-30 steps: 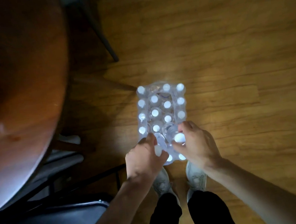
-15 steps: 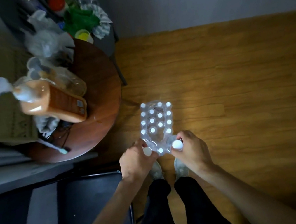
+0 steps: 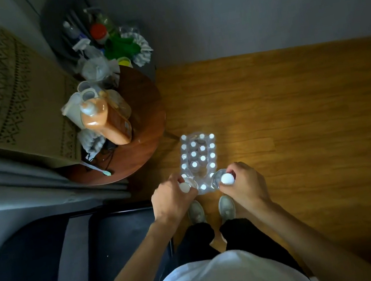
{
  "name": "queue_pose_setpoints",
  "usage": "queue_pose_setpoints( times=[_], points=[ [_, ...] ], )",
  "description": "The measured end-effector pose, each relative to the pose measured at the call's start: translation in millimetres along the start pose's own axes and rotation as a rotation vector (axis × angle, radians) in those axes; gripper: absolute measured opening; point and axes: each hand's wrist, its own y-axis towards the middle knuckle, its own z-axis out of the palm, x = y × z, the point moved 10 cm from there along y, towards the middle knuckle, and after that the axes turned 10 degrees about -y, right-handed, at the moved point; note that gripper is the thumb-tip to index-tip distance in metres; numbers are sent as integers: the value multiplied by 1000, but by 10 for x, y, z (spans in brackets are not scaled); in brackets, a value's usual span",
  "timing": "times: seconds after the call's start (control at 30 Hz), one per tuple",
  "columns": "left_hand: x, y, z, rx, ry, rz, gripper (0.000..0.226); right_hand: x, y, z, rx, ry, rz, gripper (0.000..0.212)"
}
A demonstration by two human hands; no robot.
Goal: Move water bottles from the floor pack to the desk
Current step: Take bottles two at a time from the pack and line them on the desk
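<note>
- Two water bottles in hand: left bottle (image 3: 188, 185) and right bottle (image 3: 224, 179), both at the near end of the floor pack (image 3: 199, 162), just above or barely clear of it; I can't tell if they're fully free of the wrap.
- Left hand (image 3: 172, 199) has its fingers (image 3: 178, 178) wrapped around the neck under the white cap; right hand (image 3: 243, 183) does the same on its bottle.
- Handling guess: full bottles, moderately heavy, thin plastic walls that give under squeeze, smooth and maybe slick. I'd hold at the neck ridge or shoulder, not the cap alone.
- Pack sits on the wood floor (image 3: 298, 122), shrink wrap torn open near me, many caps left.
- Round wooden counter (image 3: 148, 112) is left of the pack, crowded with an orange pump bottle (image 3: 106, 120) and clutter; the free patch looks like its near-right edge.
- Shoes (image 3: 211, 209) just behind the pack.
</note>
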Motion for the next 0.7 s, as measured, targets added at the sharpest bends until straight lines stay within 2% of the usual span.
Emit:
queue_pose_setpoints(
  times=[0.13, 0.33, 0.7],
  points=[
    [84, -233, -107, -18, -14, 0, 38, 129, -154, -74, -7, 1, -21, 28],
    [360, -669, -271, -142, -125, -99, 37, 450, -347, -63, 41, -38, -176, 27],
    [916, -1897, -247, -494, -270, -444, 28, 1115, -909, 197, 173, -130, -701, 29]
  ],
)
